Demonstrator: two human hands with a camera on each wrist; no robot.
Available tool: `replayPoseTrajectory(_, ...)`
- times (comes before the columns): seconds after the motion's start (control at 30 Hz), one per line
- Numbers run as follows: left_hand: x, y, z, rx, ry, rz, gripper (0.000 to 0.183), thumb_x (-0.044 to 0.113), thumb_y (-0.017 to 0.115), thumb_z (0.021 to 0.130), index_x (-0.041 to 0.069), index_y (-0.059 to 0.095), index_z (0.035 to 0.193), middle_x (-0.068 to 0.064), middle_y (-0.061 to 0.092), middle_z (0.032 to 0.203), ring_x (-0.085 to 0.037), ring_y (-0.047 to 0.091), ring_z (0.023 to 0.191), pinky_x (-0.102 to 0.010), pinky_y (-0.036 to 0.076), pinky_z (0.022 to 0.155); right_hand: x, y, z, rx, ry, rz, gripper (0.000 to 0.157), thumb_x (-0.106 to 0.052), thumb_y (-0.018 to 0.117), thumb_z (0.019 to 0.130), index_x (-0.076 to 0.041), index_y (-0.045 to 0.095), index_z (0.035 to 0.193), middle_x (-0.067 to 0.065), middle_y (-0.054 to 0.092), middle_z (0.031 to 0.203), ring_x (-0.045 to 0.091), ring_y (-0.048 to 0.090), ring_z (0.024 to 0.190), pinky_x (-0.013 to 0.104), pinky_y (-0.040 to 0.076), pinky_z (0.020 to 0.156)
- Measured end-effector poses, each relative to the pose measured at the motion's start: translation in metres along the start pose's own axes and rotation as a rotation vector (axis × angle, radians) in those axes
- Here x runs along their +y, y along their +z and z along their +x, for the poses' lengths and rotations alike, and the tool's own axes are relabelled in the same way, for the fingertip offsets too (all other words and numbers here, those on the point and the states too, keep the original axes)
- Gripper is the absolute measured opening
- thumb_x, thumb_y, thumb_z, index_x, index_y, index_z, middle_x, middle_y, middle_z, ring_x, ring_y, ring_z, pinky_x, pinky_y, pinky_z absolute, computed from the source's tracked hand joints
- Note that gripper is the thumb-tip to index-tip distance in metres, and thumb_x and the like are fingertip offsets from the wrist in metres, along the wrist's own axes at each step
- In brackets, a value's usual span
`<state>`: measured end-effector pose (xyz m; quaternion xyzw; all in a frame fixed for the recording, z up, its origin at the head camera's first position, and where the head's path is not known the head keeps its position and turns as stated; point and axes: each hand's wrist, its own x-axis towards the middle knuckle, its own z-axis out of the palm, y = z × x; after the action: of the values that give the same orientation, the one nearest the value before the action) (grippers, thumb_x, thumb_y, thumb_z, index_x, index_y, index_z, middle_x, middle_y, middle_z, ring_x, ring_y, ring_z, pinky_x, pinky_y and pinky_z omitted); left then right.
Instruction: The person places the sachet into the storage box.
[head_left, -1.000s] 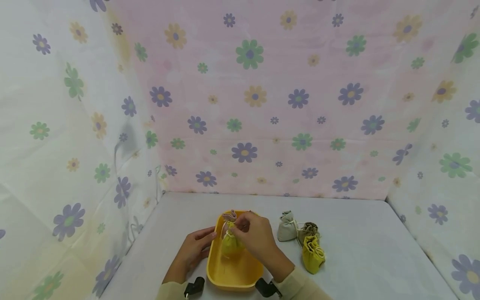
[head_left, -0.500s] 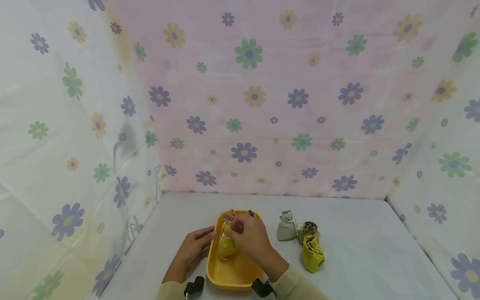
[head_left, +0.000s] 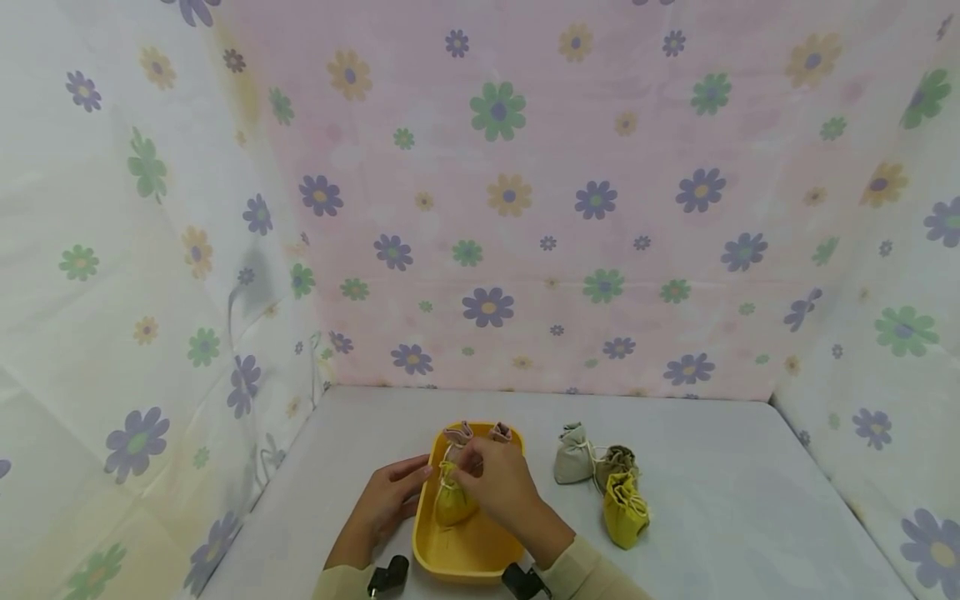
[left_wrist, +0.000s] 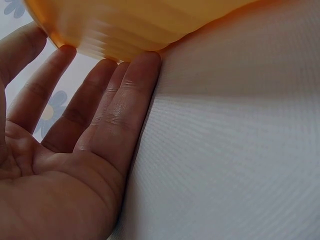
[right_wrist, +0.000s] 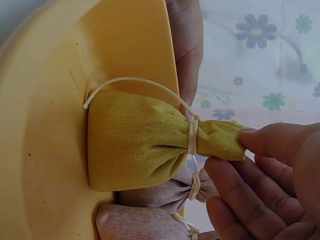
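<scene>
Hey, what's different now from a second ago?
The yellow bag in the tray moved left and lower, the right hand moving with it, and the right pink bag shows more. I can't tell whether the hand let go. The left hand, grey bag, brown bag and other yellow bag stayed put.

Compared with a second ago, the yellow pouch (head_left: 453, 506) sits farther toward nine o'clock in the tray (head_left: 472, 560) and a little lower in the head view — its base now nearer six o'clock. The right hand (head_left: 501, 481) shifts toward nine with it. At one o'clock a pink pouch's top (head_left: 501, 432), earlier mostly covered by that hand, shows — plainly.
</scene>
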<state>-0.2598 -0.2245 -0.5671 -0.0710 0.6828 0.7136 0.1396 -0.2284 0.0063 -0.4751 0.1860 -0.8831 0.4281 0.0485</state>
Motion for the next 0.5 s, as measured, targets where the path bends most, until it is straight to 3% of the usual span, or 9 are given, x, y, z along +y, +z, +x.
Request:
replayPoseTrajectory(0.33, -0.0005, -0.0011, -0.0007, -0.025, 0.016, 0.013, 0.066, 0.043, 0.077, 0.092, 0.009, 0.059, 0.146, -0.014, 0.062, 0.145, -0.022, 0.069, 0.119, -0.040, 0.062, 0.093, 0.0004, -0.0058, -0.0023, -0.020, -0.004, 0.013, 0.008, -0.019, 0.080, 0.092, -0.017, 0.075, 0.098, -0.009, 0.075, 0.095, 0.001, 0.069, 0.084, 0.020, 0.060, 0.074)
replayPoseTrajectory(0.5, -0.0012, -0.0010, -0.0004, -0.016, 0.020, 0.017, 0.065, 0.042, 0.076, 0.093, 0.008, 0.059, 0.146, -0.015, 0.062, 0.145, -0.023, 0.070, 0.119, -0.040, 0.063, 0.092, 0.0024, -0.0082, -0.0039, -0.017, 0.016, 0.007, 0.009, -0.021, 0.080, 0.092, -0.018, 0.076, 0.099, -0.012, 0.074, 0.096, 0.001, 0.070, 0.087, 0.021, 0.061, 0.076)
